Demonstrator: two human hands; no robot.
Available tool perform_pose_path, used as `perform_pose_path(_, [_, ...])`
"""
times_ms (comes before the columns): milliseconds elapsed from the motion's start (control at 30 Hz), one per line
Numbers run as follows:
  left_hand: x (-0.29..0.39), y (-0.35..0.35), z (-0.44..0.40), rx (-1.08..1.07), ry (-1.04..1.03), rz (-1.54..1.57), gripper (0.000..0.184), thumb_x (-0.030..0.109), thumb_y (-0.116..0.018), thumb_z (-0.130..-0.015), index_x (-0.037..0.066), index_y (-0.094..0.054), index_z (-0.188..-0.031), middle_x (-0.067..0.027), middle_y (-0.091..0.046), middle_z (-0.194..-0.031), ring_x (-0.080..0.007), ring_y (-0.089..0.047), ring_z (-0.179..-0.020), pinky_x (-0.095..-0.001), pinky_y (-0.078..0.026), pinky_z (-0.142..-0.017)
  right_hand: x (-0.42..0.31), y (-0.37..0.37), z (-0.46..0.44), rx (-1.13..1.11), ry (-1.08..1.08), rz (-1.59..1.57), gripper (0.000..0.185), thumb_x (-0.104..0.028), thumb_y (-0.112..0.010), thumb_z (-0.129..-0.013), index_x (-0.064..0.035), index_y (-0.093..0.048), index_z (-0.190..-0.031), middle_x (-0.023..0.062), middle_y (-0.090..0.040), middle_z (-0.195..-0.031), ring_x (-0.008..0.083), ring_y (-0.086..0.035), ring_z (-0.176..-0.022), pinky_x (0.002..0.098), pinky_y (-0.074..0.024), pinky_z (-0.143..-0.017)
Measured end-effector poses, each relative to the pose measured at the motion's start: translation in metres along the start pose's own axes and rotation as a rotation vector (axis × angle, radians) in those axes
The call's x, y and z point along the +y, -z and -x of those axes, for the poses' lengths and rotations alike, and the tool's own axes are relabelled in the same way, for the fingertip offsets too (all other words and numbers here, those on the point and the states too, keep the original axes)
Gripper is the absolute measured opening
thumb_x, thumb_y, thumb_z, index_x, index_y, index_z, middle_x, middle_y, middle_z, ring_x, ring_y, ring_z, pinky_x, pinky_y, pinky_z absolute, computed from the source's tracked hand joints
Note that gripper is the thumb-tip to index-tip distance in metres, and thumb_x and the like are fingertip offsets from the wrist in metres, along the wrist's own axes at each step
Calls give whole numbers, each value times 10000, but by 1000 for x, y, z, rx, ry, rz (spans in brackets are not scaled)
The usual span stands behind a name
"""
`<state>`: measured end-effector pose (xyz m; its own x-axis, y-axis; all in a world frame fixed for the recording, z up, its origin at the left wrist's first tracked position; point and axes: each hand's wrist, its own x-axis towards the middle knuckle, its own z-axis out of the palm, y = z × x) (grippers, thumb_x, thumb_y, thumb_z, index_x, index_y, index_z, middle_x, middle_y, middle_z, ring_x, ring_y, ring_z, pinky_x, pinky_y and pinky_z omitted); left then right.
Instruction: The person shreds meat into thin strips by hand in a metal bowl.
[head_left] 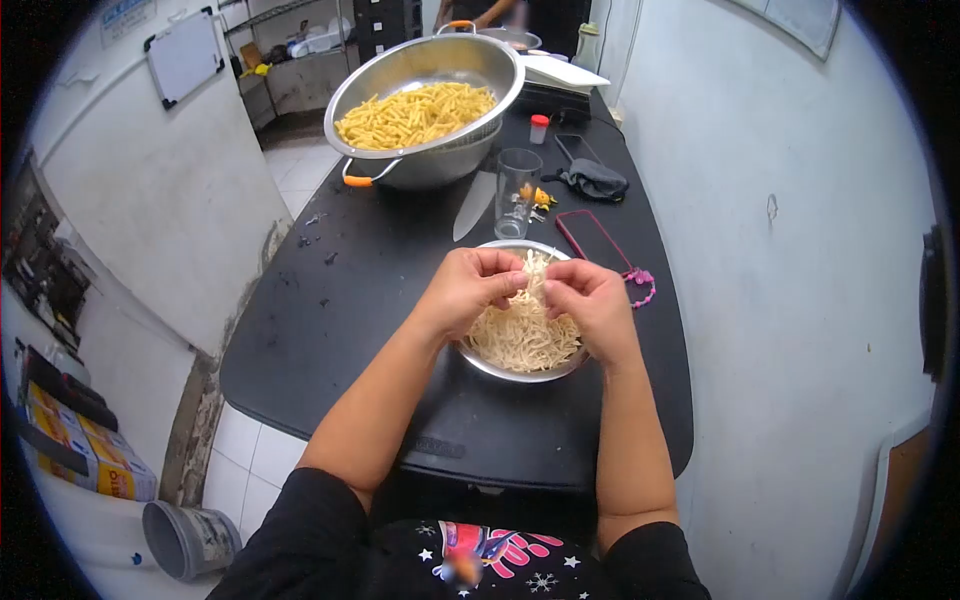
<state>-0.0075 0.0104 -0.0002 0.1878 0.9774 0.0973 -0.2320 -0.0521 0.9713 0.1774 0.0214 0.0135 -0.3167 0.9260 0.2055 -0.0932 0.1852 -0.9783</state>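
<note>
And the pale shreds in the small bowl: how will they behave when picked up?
Probably floppy: the shreds are thin and bend over one another. Likely light for their bulk, being a loose pile in the bowl. May tangle, since they lie crisscrossed.

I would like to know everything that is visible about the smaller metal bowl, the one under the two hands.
The bowl is round, silver-coloured and shiny, apparently metal, with a smooth rim. It sits upright on the black table, near the person's end, and holds many pale shredded strands. The left hand and right hand, pinching some strands above it, hide parts of the rim; whether either touches it is unclear.
</note>
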Motion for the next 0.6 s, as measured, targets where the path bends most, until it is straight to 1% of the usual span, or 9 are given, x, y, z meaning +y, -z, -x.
perform_pose_path(100, [-1,-3,0,-6,20,35,136,110,-694,-804,16,-627,-878,-9,-605,-769,-87,-550,-636,-222,-465,-590,1,-7,3,-10,4,33,112,-40,-648,-797,30,-634,-883,30,-618,-722,68,-562,-612,205,-474,-550])
perform_pose_path(133, [-1,-4,0,-8,26,43,134,111,-692,-807,16,-625,-876,-10,-603,-767,-88,-551,-637,-224,-467,-588,-3,-9,4,-6,-2,39,83,-32,-642,-794,26,-629,-852,16,-609,-717,56,-551,-605,193,-453,-543])
perform_pose_path(233, [-5,-1,-1,-56,74,142,149,138,-691,-816,22,-616,-873,-5,-596,-763,-85,-547,-639,-223,-468,-586,5,-13,4,26,86,120,50,-25,-633,-787,16,-617,-809,-4,-594,-703,41,-532,-597,180,-425,-536])
perform_pose_path(333, [-6,0,-1,-98,85,118,162,164,-686,-826,29,-612,-877,-1,-593,-763,-80,-545,-640,-218,-468,-584,12,-11,3,66,89,208,68,-53,-642,-757,5,-636,-792,5,-625,-703,57,-555,-599,210,-438,-551])
perform_pose_path(433, [-1,-2,3,-159,65,142,142,158,-672,-836,35,-613,-878,5,-592,-761,-77,-548,-642,-213,-467,-586,20,4,-8,202,82,360,67,-55,-638,-753,7,-635,-777,7,-621,-696,58,-555,-603,210,-436,-544])
perform_pose_path(467, [0,-1,2,-135,65,125,139,155,-668,-839,35,-613,-880,2,-594,-764,-78,-551,-645,-214,-468,-588,17,12,-9,123,-6,211,82,-58,-646,-760,9,-640,-806,22,-629,-709,63,-558,-607,217,-440,-533])
perform_pose_path(533, [-1,0,1,-84,59,90,132,149,-661,-844,34,-612,-885,-3,-600,-770,-79,-555,-650,-215,-470,-591,9,11,-5,20,-17,46,98,-57,-657,-768,12,-642,-837,30,-636,-726,62,-557,-609,215,-445,-526])
perform_pose_path(567, [-3,1,0,-94,50,111,131,146,-659,-845,32,-612,-887,-7,-603,-775,-81,-558,-653,-216,-472,-591,5,10,-3,-34,-23,-36,107,-56,-663,-773,14,-643,-852,35,-639,-735,61,-556,-609,214,-447,-522])
perform_pose_path(600, [-7,2,-1,-104,43,130,129,144,-658,-845,31,-612,-889,-10,-607,-780,-82,-560,-655,-217,-473,-592,3,1,0,-45,3,-41,117,-58,-674,-790,11,-642,-879,37,-643,-761,55,-560,-627,204,-457,-535])
